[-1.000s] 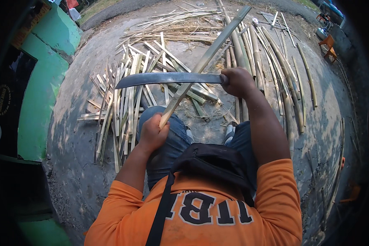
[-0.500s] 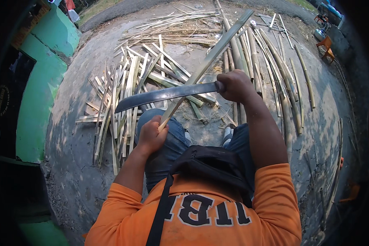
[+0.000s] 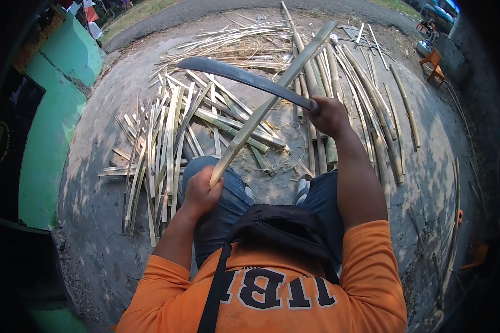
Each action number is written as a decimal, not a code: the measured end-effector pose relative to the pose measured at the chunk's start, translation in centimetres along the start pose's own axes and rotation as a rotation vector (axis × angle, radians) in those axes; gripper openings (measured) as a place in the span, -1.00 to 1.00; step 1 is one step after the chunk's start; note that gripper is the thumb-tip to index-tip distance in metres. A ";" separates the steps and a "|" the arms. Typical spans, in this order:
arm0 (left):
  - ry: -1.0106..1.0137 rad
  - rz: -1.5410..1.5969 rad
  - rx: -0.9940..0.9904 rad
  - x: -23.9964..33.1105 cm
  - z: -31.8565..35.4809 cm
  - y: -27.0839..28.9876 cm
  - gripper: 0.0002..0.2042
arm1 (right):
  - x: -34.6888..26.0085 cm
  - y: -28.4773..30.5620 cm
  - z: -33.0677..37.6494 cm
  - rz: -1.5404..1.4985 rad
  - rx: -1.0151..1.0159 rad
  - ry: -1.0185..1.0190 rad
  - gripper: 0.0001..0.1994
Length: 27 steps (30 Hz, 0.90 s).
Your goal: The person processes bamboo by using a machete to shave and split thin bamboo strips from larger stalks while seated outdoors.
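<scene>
My left hand point(image 3: 203, 188) is closed round the near end of a long split bamboo strip point(image 3: 243, 135), above my left knee. The strip slants away from me, up to the right. In my right hand point(image 3: 330, 115) is the handle of a machete point(image 3: 236, 73), its long curved blade pointing left. The blade crosses the strip around the strip's middle; whether it bites into the strip I cannot make out. Below and left of the strip lies a jumbled pile of split bamboo strips point(image 3: 166, 130).
More thin strips point(image 3: 228, 41) lie on the concrete ahead. Several longer bamboo poles point(image 3: 380, 108) stretch away at the right. A green wall point(image 3: 47, 139) stands at the left, an orange chair point(image 3: 434, 64) at the far right. A black bag point(image 3: 283, 225) rests against my front.
The machete has moved farther up the strip, away from my left hand, and its tip has swung away from me. My left hand still grips the strip's near end.
</scene>
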<state>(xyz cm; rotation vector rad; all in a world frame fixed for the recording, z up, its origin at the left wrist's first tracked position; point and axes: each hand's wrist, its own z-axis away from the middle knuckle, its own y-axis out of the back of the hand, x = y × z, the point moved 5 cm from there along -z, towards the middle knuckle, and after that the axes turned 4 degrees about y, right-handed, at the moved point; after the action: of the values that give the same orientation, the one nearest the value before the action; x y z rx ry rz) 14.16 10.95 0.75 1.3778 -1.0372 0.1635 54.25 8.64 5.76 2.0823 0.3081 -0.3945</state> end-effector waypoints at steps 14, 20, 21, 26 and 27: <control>0.028 -0.004 -0.071 0.2 -0.1 -0.1 -0.81 | 8.8 -1.8 1.6 -0.250 0.059 -0.432 -0.69; 0.005 -0.011 -0.037 -0.4 -0.2 0.0 -0.83 | -0.5 -1.7 0.4 -0.228 -0.101 -0.042 -0.75; 0.001 -0.025 -0.040 -0.5 -0.3 -0.1 -0.83 | -2.2 -2.2 0.2 -0.165 -0.155 0.045 -0.78; 0.054 0.026 -0.057 0.0 0.2 0.2 -0.80 | -6.7 -2.4 0.3 -0.013 -0.223 0.374 -0.95; 0.052 0.028 -0.058 0.4 0.1 0.4 -0.80 | -6.1 -2.1 0.0 0.028 -0.254 0.312 -0.94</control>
<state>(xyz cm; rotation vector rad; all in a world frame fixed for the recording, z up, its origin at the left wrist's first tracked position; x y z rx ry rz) 14.06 10.75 1.23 1.3012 -1.0111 0.1876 47.91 9.29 6.55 1.8913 0.4866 -0.0082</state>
